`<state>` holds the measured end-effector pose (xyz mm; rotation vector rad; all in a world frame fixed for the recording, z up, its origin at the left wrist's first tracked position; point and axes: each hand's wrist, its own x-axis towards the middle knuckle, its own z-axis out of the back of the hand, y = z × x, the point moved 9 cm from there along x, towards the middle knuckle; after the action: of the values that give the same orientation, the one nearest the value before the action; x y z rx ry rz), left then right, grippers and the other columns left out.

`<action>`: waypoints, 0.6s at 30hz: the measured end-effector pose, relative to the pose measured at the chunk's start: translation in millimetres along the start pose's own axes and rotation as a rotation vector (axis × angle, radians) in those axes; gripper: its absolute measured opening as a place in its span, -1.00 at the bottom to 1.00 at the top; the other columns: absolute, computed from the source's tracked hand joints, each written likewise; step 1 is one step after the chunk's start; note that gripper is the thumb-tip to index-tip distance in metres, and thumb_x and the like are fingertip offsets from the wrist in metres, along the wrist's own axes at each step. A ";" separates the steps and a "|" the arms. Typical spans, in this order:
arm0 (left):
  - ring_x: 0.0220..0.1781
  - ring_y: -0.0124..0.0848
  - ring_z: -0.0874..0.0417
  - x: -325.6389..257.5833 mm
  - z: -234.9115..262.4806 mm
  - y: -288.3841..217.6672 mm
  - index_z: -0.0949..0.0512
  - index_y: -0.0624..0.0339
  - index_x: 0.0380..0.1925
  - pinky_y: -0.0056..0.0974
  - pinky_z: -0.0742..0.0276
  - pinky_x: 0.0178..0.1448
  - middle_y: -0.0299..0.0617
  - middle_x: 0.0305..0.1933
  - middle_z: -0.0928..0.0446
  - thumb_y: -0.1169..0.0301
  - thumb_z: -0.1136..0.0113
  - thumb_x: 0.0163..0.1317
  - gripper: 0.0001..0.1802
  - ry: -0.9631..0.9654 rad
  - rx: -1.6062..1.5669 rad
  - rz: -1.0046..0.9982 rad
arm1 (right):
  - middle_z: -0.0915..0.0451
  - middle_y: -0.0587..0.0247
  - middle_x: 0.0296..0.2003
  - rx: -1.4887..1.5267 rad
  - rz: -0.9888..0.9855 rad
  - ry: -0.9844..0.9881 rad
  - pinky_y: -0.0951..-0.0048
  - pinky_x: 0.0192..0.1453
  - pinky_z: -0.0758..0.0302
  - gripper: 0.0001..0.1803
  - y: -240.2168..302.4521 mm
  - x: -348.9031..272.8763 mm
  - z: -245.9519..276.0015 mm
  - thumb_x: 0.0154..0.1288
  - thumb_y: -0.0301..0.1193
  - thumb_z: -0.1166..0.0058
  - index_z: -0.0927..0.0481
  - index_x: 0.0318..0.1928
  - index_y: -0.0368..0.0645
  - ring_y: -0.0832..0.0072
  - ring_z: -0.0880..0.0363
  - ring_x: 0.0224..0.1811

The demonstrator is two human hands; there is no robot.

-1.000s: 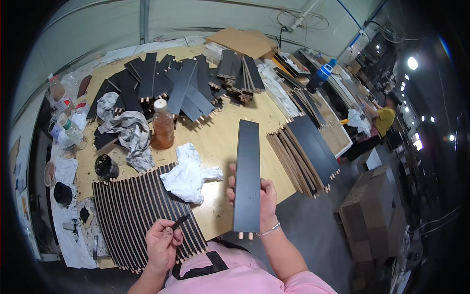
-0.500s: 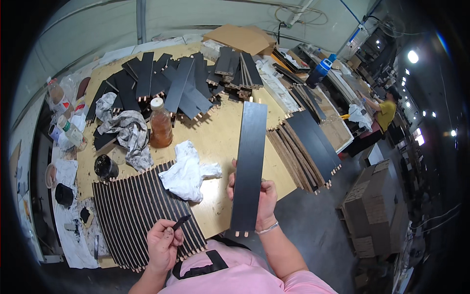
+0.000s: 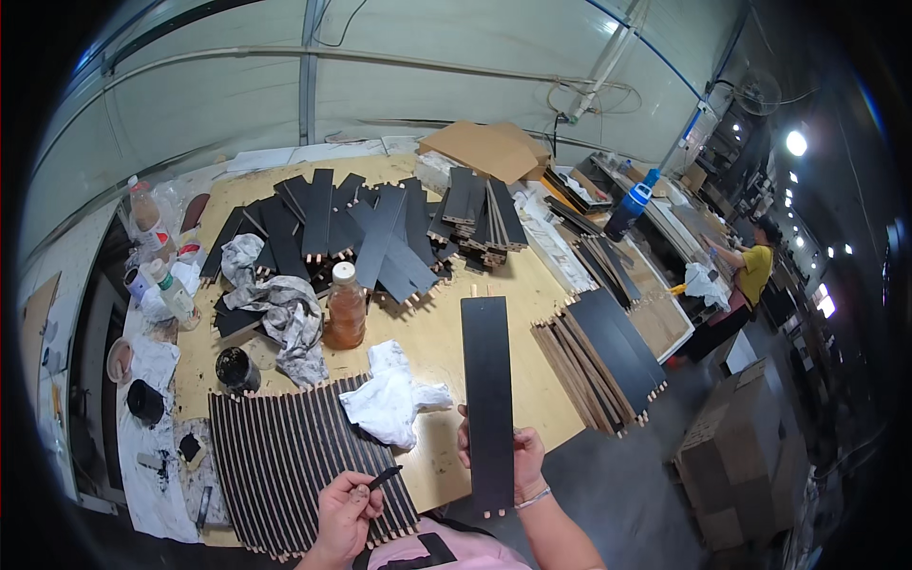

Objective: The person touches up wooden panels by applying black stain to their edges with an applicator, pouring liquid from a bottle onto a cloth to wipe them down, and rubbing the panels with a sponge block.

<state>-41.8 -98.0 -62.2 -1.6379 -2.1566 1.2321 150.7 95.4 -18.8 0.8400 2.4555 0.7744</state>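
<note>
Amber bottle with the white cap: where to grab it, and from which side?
Grip the amber bottle around its mid-body, below the white cap, probably coming from its right. It stands upright and looks roughly cylindrical, so a sideways wrap should suit. The crumpled grey rag crowds its left and dark boards lie behind it, while tabletop shows on its right.

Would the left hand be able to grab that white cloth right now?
Probably yes: the white cloth lies just beyond the left hand, and nothing tall stands between. The thin black tool it holds might get in the way, though.
</note>
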 end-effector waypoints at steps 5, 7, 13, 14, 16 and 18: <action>-0.40 -0.42 -0.60 3.6 4.4 -3.4 -0.60 0.29 0.06 -0.26 -0.61 -0.17 -0.07 -0.29 -0.71 0.47 -0.17 0.70 -0.88 0.015 -0.015 -0.034 | -0.64 -0.02 0.03 0.070 0.040 -0.052 0.16 0.15 -0.65 -0.15 9.3 20.6 -2.1 0.48 -0.07 0.33 -0.39 0.58 -0.38 0.17 -0.64 -0.06; -0.36 -0.46 -0.61 0.2 2.7 -10.1 -0.62 0.36 0.06 -0.29 -0.59 -0.13 -0.08 -0.25 -0.72 0.54 -0.15 0.68 -0.87 0.025 -0.053 -0.063 | -0.64 -0.03 0.02 0.138 0.098 -0.005 0.20 0.05 -0.68 -0.21 19.4 38.9 -7.6 0.53 -0.07 0.39 -0.41 0.56 -0.30 0.19 -0.63 -0.09; -0.37 -0.47 -0.61 -2.9 22.7 -8.2 -0.63 0.33 0.07 -0.31 -0.61 -0.15 -0.09 -0.26 -0.73 0.50 -0.18 0.68 -0.86 0.002 -0.075 -0.060 | -0.68 -0.02 0.00 0.207 0.116 -0.124 0.15 -0.04 -0.76 -0.22 16.8 58.0 -5.3 0.58 -0.03 0.40 -0.43 0.56 -0.27 0.16 -0.74 -0.10; -0.37 -0.47 -0.61 -4.3 26.6 -8.0 -0.63 0.33 0.07 -0.31 -0.61 -0.15 -0.09 -0.26 -0.73 0.50 -0.18 0.68 -0.86 -0.006 -0.075 -0.068 | -0.71 -0.04 -0.01 0.233 0.106 -0.113 0.13 -0.02 -0.78 -0.22 14.3 61.0 -7.6 0.59 -0.02 0.40 -0.47 0.51 -0.30 0.15 -0.77 -0.10; -0.40 -0.38 -0.65 -11.1 43.5 -14.7 -0.60 0.28 0.07 -0.27 -0.62 -0.23 -0.06 -0.30 -0.70 0.40 -0.24 0.68 -0.84 -0.086 -0.024 -0.088 | -0.73 -0.06 -0.04 0.192 0.064 -0.179 0.13 -0.01 -0.78 -0.24 0.7 61.1 -11.7 0.59 -0.01 0.40 -0.53 0.42 -0.33 0.17 -0.78 -0.10; -0.39 -0.36 -0.68 -15.1 51.8 -16.3 -0.62 0.28 0.08 -0.26 -0.62 -0.24 -0.05 -0.30 -0.71 0.44 -0.22 0.68 -0.86 -0.103 -0.035 -0.087 | -0.77 -0.09 -0.09 0.066 0.099 -0.184 0.16 -0.02 -0.79 -0.29 -3.3 61.7 -23.0 0.59 0.00 0.36 -0.62 0.26 -0.34 0.22 -0.79 -0.09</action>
<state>-77.4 -138.1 -79.4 -1.5062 -2.2966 1.2876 92.0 125.3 -16.6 1.0164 2.3021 0.6226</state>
